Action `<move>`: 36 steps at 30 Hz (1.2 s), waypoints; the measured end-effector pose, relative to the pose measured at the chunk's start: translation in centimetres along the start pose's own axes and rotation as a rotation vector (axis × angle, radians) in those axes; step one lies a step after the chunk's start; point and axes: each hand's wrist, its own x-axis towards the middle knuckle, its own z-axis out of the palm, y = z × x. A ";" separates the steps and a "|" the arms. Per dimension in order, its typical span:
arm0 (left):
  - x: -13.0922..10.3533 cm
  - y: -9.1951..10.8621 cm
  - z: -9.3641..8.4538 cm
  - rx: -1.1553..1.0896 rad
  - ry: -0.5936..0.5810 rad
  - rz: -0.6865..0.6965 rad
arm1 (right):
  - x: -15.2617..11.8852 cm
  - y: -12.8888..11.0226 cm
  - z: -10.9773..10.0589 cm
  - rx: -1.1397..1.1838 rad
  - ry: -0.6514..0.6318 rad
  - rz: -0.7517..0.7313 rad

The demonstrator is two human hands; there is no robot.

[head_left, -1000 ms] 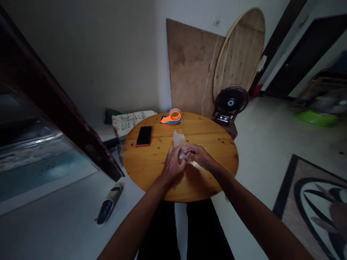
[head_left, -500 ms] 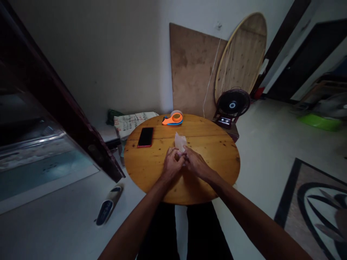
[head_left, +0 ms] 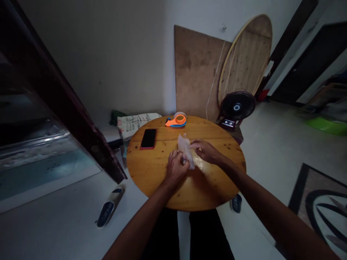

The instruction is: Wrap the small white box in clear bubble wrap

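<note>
A small clear plastic bag lies in the middle of a round wooden table. My left hand pinches its near end with curled fingers. My right hand holds the bag's right edge between thumb and fingers, a little farther away. What is inside the bag, I cannot make out in the dim light.
A dark phone in a red case lies at the table's left. An orange tape dispenser sits at the far edge. A floor fan, two leaning wooden boards, a printed sack and slippers surround the table.
My hands, pressed together over the bag before, have drawn apart: the right has moved rightward along the bag, and more of the bag shows between them. The view has shifted slightly.
</note>
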 end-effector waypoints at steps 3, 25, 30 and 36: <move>0.0 -0.1 0.0 0.032 -0.024 -0.002 | 2.3 -1.2 0.3 -0.220 -0.171 -0.143; 0.1 -0.3 0.5 -0.129 -0.123 -0.039 | 5.6 3.2 0.2 -0.353 0.006 0.025; 0.0 -0.6 0.8 -0.133 -0.107 -0.023 | 2.5 4.0 2.2 0.176 0.227 0.487; 0.0 -0.2 0.5 -0.127 -0.111 -0.027 | 2.6 4.6 4.7 0.683 0.140 0.816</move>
